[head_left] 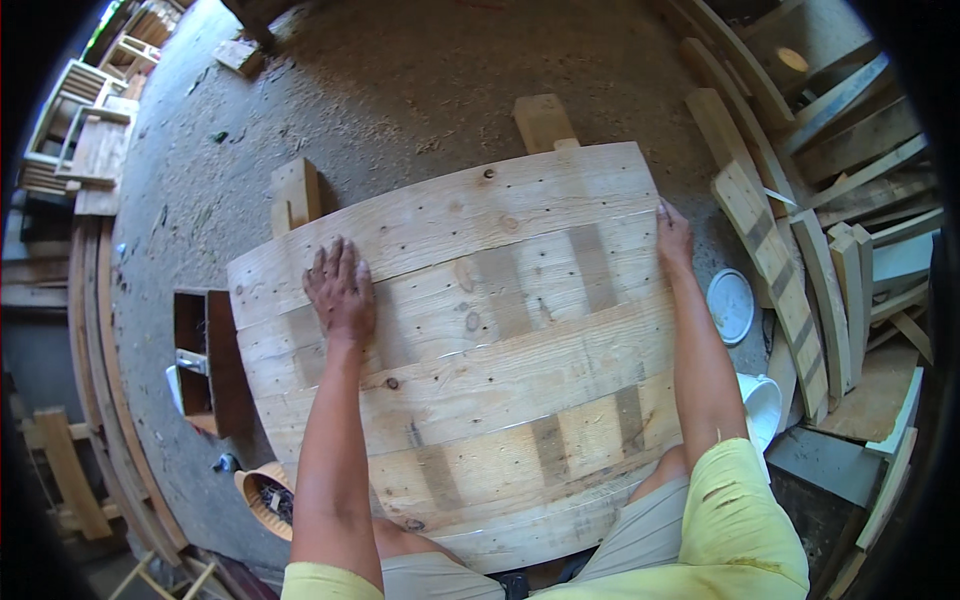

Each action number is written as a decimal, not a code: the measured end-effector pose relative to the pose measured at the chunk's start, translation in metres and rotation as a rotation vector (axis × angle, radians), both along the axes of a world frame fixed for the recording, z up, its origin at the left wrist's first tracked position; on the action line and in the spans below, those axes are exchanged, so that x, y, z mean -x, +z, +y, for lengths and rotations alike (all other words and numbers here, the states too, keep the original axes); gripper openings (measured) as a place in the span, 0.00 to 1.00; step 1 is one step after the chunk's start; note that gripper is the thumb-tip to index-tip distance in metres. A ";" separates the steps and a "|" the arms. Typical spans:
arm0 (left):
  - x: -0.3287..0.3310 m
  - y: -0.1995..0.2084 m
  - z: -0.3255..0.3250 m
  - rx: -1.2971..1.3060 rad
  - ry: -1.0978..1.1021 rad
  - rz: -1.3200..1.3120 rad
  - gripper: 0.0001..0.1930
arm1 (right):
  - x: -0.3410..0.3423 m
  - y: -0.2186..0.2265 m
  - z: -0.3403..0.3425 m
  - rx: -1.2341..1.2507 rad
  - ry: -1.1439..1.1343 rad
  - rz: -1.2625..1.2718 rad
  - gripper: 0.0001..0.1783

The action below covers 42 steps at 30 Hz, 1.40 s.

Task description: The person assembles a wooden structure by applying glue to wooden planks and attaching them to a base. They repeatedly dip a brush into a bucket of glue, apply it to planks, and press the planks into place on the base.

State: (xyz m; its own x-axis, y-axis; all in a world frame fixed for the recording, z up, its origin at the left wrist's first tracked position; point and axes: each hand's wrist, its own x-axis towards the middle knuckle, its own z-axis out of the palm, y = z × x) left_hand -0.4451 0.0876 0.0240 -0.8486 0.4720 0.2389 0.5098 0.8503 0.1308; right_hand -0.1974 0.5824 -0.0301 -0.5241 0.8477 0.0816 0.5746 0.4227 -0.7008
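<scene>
A wide panel of joined wooden planks (520, 370) lies before me, with nail holes, knots and darker stripes across it. Its far side rests on two wooden blocks, one block (296, 192) at the left and another block (543, 122) further right. My left hand (340, 290) lies flat on the panel's upper left part, fingers spread. At the panel's right edge, my right hand (674, 236) is closed round the rim, its thumb side uppermost; some fingertips are hidden. The near edge of the panel reaches my legs.
Left of the panel stand a dark wooden box (207, 360) and a round container (265, 495) of small dark pieces. A white lid (730, 306) and white bucket (760, 408) are at the right, beside leaning boards (770, 270). Shavings lie on the concrete floor (400, 90).
</scene>
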 end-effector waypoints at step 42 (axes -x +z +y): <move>0.004 0.000 -0.005 -0.092 -0.033 -0.106 0.29 | 0.001 -0.060 0.111 0.075 -0.060 0.196 0.22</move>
State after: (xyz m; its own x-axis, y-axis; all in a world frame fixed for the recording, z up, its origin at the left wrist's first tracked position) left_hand -0.4487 0.0824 0.0243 -0.8559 0.4800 0.1926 0.5163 0.8155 0.2616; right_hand -0.1988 0.6937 -0.0905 -0.4526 0.8846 0.1126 0.4469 0.3343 -0.8298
